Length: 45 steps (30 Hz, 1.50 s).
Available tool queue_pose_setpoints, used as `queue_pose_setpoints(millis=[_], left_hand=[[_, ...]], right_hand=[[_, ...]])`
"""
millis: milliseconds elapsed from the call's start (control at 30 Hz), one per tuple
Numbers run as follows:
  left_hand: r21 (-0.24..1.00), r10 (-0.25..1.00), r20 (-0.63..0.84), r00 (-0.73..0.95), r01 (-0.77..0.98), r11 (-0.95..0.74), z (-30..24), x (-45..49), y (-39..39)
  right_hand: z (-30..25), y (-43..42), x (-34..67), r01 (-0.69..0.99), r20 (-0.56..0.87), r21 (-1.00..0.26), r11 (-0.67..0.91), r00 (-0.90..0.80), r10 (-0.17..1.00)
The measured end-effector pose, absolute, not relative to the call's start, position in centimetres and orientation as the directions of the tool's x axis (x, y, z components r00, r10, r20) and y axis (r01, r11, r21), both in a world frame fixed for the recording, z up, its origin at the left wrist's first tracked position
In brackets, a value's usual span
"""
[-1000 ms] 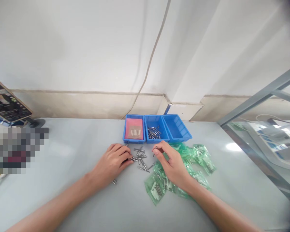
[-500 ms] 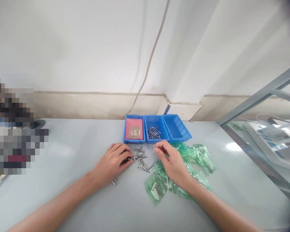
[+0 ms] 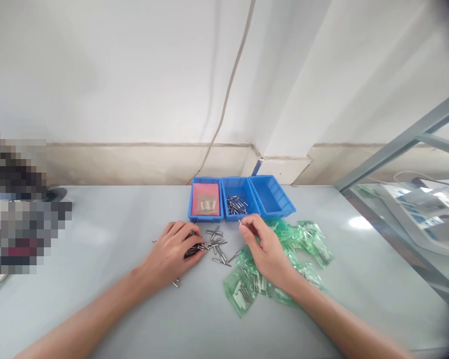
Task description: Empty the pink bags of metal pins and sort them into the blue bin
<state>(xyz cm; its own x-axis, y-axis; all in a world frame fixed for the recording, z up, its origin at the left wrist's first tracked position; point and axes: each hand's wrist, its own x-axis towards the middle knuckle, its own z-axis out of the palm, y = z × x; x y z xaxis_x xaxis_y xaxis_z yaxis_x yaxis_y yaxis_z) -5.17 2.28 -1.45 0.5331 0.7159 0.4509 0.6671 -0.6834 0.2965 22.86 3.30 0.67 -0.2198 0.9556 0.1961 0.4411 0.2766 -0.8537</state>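
Observation:
My left hand (image 3: 175, 251) rests on the table with its fingers curled round a cluster of thin metal pins (image 3: 195, 249). Loose metal pins (image 3: 222, 256) spread from it to the right, and a few poke out beyond the hand. My right hand (image 3: 265, 244) is pinched at the thumb and forefinger on a small metal pin (image 3: 240, 222), of which only the tip shows. It hovers just in front of the middle blue bin (image 3: 235, 218), which holds a heap of similar pins. Green plastic bags (image 3: 241, 294) of pins and pale pieces lie beneath and around my right hand.
The left blue bin (image 3: 205, 219) holds a pink packet (image 3: 205, 192) with a clear bag on it. Nothing shows inside the right blue bin (image 3: 271, 194). A grey metal frame (image 3: 381, 159) crosses the right side. A wall (image 3: 145, 164) stands behind the table.
My right hand has lifted slightly, and the pin tip now points more upward. My left hand stays on the pins, barely shifted. The whole view has moved a little.

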Motion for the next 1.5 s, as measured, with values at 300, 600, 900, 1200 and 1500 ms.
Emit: queue_pose_setpoints(millis=[300, 600, 900, 1200, 1500], left_hand=[[0.324, 0.724, 0.441, 0.531, 0.658, -0.680, -1.4, -5.2, 2.3], [0.361, 0.740, 0.417, 0.528, 0.651, -0.668, -1.5, -5.1, 2.5], [0.347, 0.762, 0.390, 0.516, 0.684, -0.641, -2.3, -5.1, 1.7], [0.305, 0.754, 0.412, 0.512, 0.702, -0.644, -2.6, -4.9, 1.4], [0.322, 0.741, 0.435, 0.512, 0.680, -0.659, -2.0, -4.7, 1.5]], right_hand=[[0.6, 3.3, 23.0, 0.419, 0.212, -0.864, 0.280, -0.201, 0.956], [1.0, 3.2, 22.8, 0.433, 0.217, -0.852, 0.293, -0.217, 0.952], [0.8, 3.3, 22.8, 0.447, 0.208, -0.846, 0.290, -0.223, 0.952], [0.9, 3.2, 22.8, 0.452, 0.191, -0.848, 0.277, -0.226, 0.955], [0.8, 3.3, 22.8, 0.464, 0.214, -0.834, 0.297, -0.223, 0.951]])
